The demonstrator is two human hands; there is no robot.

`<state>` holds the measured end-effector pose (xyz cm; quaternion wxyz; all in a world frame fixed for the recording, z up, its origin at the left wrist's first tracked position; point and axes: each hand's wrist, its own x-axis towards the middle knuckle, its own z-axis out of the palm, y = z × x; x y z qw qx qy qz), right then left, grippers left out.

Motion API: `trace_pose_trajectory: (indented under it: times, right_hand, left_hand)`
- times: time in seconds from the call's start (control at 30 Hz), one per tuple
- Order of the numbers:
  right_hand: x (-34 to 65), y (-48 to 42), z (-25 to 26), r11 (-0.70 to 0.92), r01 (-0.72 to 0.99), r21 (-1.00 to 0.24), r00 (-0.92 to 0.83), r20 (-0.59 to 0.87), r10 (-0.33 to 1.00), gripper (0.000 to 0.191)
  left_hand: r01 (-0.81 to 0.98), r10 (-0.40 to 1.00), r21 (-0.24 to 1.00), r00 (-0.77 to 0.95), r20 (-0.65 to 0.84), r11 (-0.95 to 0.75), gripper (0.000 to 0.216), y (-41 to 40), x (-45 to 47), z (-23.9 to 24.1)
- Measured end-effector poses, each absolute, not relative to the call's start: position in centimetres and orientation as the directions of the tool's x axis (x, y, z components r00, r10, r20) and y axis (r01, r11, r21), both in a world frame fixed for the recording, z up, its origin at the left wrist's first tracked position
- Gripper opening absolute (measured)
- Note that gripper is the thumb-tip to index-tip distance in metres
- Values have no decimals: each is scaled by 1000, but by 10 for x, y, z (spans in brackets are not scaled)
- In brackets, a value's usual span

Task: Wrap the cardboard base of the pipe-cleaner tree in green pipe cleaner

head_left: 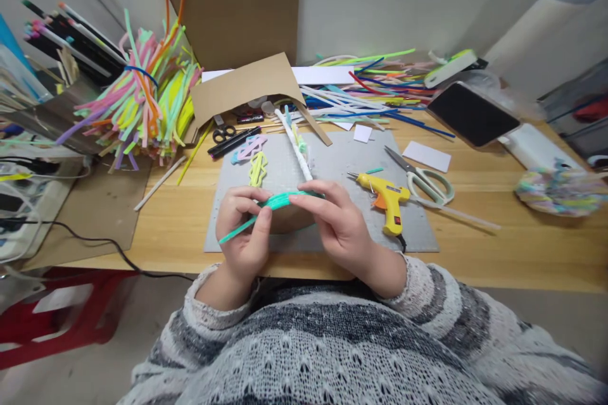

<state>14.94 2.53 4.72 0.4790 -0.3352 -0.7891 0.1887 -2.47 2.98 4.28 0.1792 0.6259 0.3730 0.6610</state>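
Note:
Both hands are at the near edge of the grey cutting mat (pixel 327 149), holding a teal pipe cleaner (pixel 280 200) laid in close side-by-side strands. My left hand (pixel 243 228) pinches its left part between thumb and fingers, and one loose end sticks out toward the lower left. With thumb hidden, my right hand (pixel 339 221) presses its fingers on the right part. Just below lies a brown piece (pixel 292 220), partly covered by the hands. A white wrapped stick (pixel 295 147) rises behind the fingers; its lower end is hidden.
Right of the hands are a yellow glue gun (pixel 389 199) and scissors (pixel 427 185). Zigzag pipe-cleaner pieces (pixel 257 169) lie left on the mat. Behind are bent cardboard (pixel 251 90) and loose pipe cleaners (pixel 351 101). A large bundle (pixel 147 92) stands left; a dark-screened phone (pixel 472 114) lies right.

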Motion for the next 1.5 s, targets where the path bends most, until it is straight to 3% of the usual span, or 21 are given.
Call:
trace_pose_trajectory:
  times: [0.17,0.4,0.83,1.5]
  right_hand:
    - [150,28,49,703,278,-655,-362,607,708,55]
    - [151,29,57,695,312,-648,-422,561,712,68]
    - [157,31,55,681,344,-647,-406,551,729,66]
    - [159,31,54,674,354,-649,-377,560,737,68]
  left_hand:
    - [245,700,709,-140,700,-661,13,30,-24,43]
    - [266,715,721,-138,685,-640,14,30,-25,43]
    - [57,770,799,-231,594,-599,10,28,-25,33]
    - [153,776,791,-156,611,-592,10,21,-32,30]
